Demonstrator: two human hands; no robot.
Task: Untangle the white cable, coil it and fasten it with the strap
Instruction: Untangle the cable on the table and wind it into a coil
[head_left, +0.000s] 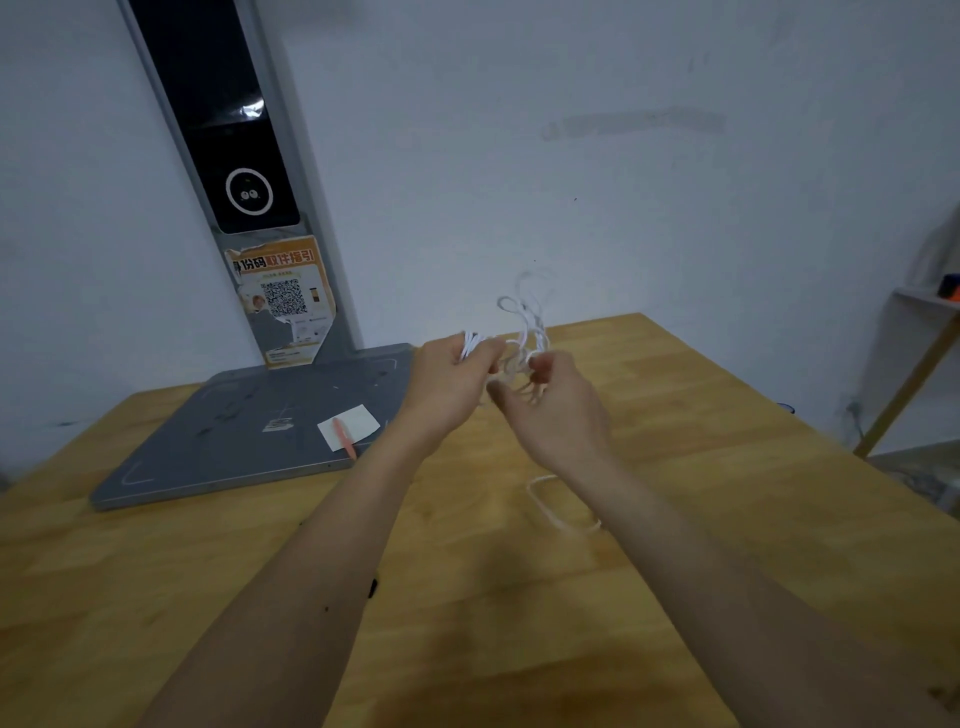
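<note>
White cable (525, 317) tangled, gripped above table (727, 467) by curled fingers of left hand (451, 382), right hand (558, 408)

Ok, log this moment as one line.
left hand: grips white cable | right hand: pinches cable | cable: tangled, loop on table | strap: not seen

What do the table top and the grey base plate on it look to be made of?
Table top: looks like wood, jointed in blocks, with visible grain and a warm, low-sheen finish. Grey base plate: probably painted or anodised metal, though plastic is possible; it is flat, thin-edged, matt and scuffed.
</note>
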